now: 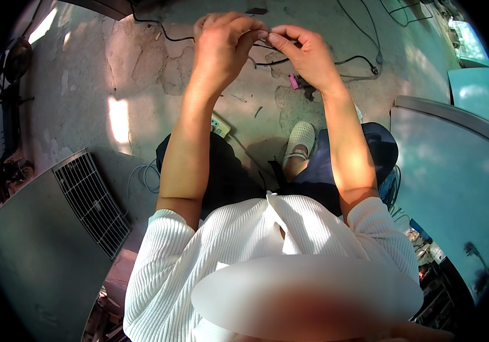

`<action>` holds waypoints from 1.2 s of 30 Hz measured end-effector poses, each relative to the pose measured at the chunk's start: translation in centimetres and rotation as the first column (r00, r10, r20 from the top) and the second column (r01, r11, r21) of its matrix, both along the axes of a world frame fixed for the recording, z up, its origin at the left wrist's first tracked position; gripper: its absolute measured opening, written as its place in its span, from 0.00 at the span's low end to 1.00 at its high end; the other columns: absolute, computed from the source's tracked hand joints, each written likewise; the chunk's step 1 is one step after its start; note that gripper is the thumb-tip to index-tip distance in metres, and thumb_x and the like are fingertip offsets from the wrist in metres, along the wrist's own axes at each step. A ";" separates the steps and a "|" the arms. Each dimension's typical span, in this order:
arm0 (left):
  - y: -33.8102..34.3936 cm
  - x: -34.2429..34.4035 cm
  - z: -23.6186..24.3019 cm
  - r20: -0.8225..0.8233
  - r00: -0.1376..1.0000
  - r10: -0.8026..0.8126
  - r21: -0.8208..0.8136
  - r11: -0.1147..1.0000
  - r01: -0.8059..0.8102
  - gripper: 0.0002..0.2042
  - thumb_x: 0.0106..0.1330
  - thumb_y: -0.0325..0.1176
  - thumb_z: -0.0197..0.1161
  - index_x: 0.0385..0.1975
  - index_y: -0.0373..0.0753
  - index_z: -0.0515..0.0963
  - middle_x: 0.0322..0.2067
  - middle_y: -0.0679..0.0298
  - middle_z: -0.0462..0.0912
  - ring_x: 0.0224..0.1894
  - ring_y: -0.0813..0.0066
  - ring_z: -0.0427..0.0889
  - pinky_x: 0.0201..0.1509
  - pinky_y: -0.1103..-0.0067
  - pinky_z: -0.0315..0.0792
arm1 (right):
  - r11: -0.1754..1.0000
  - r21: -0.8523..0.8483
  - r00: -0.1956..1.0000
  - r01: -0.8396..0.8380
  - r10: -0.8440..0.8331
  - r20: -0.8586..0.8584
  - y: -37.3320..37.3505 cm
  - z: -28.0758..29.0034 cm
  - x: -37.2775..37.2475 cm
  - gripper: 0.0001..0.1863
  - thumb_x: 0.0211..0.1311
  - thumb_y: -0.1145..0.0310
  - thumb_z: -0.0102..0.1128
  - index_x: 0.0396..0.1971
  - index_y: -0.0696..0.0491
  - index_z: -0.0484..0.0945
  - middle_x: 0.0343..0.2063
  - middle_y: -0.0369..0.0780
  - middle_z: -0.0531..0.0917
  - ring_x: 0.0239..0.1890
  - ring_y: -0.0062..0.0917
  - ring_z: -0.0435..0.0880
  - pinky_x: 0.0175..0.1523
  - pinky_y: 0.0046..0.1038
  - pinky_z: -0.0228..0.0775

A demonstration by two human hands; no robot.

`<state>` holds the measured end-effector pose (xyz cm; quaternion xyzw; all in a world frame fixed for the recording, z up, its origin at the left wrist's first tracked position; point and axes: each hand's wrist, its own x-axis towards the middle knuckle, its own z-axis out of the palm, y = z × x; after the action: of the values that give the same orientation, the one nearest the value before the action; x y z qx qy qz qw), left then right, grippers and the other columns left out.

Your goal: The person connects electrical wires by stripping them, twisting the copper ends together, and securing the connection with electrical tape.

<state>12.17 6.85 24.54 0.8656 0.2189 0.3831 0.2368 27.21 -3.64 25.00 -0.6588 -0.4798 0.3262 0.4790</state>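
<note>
My left hand (220, 45) and right hand (313, 61) are both pinched closed, fingertips meeting, can't tell on what. Nearest thing's a thin, curvy black cable (270, 63) on the cracked floor (159, 108), partly blocked by my hands. Pink bit (294, 81) and pale power strip (220, 125) nearby.

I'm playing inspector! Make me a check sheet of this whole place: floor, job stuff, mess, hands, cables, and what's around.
Surface: concrete floor, patchy, with bright sunlit spots.
Job's things: anything between the left hand and right hand is too small to tell.
Clutter: pink object and small scraps on the floor.
Grip: both hands held out ahead, thumbs and forefingers close together.
Cables: black plug on a cable; power strip beside the left leg.
Surroundings: wire grille at left, pale blue panel at right.
</note>
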 end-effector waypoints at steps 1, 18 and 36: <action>0.1 -0.1 0.0 0.006 1.000 -0.005 -0.020 1.000 0.005 0.03 0.58 0.31 0.65 0.30 0.41 0.82 0.29 0.66 0.81 0.36 0.66 0.76 0.46 0.73 0.66 | 1.000 0.006 0.998 -0.022 0.022 -0.058 0.1 -0.1 -0.1 0.11 0.64 0.63 0.56 0.38 0.54 0.82 0.32 0.33 0.84 0.34 0.17 0.79 0.44 0.21 0.69; 1.0 -0.5 -0.8 0.177 0.981 0.079 -0.675 0.735 0.062 0.08 0.63 0.32 0.63 0.39 0.36 0.79 0.31 0.65 0.79 0.35 0.76 0.78 0.42 0.81 0.71 | 0.998 -0.057 0.964 0.011 -0.026 -0.263 0.1 -0.3 0.6 0.12 0.66 0.60 0.56 0.35 0.53 0.79 0.22 0.25 0.71 0.25 0.09 0.65 0.32 0.14 0.59; 0.3 0.2 -1.6 0.047 0.999 -0.007 -0.463 0.886 0.028 0.05 0.59 0.28 0.65 0.34 0.38 0.80 0.33 0.67 0.81 0.37 0.75 0.80 0.42 0.80 0.72 | 0.986 0.017 0.923 0.169 -0.152 -0.354 -0.2 0.4 2.3 0.10 0.66 0.62 0.57 0.36 0.54 0.80 0.33 0.30 0.81 0.28 0.10 0.69 0.36 0.14 0.63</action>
<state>12.38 7.17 22.90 0.7774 0.2908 0.3367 0.4446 29.56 -3.86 25.36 -0.6154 -0.3386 0.3869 0.5975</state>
